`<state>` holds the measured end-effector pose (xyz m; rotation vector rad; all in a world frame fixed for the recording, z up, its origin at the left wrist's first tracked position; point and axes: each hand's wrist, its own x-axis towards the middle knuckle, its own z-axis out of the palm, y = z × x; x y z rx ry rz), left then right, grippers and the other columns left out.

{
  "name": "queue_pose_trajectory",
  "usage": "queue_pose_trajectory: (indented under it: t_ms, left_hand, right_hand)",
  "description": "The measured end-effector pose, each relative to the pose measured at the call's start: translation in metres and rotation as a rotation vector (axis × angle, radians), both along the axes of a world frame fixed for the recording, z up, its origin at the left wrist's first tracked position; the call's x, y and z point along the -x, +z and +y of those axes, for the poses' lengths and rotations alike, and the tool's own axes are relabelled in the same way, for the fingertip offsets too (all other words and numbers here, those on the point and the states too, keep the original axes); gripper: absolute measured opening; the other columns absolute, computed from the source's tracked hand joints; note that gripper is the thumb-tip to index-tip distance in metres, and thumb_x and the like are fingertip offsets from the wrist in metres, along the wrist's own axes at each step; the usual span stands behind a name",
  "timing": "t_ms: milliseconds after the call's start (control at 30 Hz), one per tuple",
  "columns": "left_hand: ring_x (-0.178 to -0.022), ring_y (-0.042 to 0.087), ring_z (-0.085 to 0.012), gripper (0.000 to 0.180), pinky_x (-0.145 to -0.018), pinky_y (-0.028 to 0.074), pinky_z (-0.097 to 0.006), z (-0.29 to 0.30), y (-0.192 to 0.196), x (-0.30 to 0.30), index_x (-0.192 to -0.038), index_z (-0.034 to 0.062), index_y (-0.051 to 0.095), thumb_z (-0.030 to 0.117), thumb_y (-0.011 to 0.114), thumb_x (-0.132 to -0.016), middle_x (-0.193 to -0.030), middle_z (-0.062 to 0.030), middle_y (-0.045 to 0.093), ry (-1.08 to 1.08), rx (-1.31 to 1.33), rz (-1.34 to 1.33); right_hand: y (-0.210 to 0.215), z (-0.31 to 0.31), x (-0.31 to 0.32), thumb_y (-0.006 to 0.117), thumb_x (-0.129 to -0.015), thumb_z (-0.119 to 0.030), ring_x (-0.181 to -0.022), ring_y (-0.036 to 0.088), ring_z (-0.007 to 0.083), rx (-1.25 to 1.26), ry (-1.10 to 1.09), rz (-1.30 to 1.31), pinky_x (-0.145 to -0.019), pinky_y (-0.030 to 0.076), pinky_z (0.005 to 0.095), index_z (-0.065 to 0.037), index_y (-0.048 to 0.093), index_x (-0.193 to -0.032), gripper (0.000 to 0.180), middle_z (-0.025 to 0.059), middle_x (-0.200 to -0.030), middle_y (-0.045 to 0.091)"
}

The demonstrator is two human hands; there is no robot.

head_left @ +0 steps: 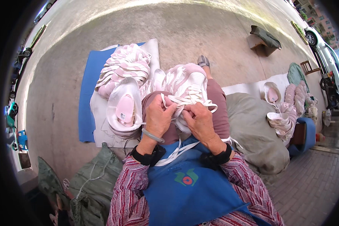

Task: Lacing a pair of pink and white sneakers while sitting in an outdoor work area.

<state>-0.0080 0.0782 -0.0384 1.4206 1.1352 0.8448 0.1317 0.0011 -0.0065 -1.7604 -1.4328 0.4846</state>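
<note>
A pink and white shoe (187, 81) rests across my lap, its toe away from me and its white laces (194, 101) threaded at the front. My left hand (160, 115) is closed in a pinch on a white lace, beside the shoe's near end. Close to its right, my right hand (199, 122) is also pinched on a lace, the fingertips partly hidden. A loose lace loop hangs beyond the right knuckles. More white laces (175, 154) lie over the blue apron (188, 188) on my lap. Just left of my left hand stands another shoe with a pink insole (125, 109).
A pile of pink and white shoes (126, 64) lies on a blue sheet (88, 101) at the left. Grey-green sacks (252, 128) flank me. Further shoes (284, 120) sit at the right by a blue chair (309, 137). A cloth-covered box (263, 47) stands farther off.
</note>
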Motion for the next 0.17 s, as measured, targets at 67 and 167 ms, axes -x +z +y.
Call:
queue_pose_trajectory:
  t_ms: [67,167]
  left_hand:
    - [-0.065,0.065,-0.0256,0.020,-0.060,0.048,-0.034,-0.003,0.020,-0.004,-0.084,-0.0001,0.057,0.013,0.071,-0.078,-0.071,-0.0166,0.063,-0.009,-0.178,0.136]
    - [-0.071,0.068,-0.0276,0.017,-0.066,0.050,-0.038,-0.004,0.035,-0.002,-0.085,0.0006,0.056,0.012,0.069,-0.081,-0.077,-0.0182,0.065,-0.080,-0.277,0.207]
  right_hand:
    - [0.002,-0.001,-0.002,0.067,-0.079,-0.009,-0.068,0.060,0.0318,-0.009,0.007,-0.013,-0.063,0.047,0.0413,-0.004,0.068,-0.084,0.007,0.0146,-0.074,0.057]
    - [-0.010,-0.001,-0.004,0.072,-0.078,-0.013,-0.065,0.058,0.0177,-0.003,-0.009,0.003,-0.063,0.047,0.0322,-0.005,0.071,-0.087,0.012,0.0090,-0.070,0.058]
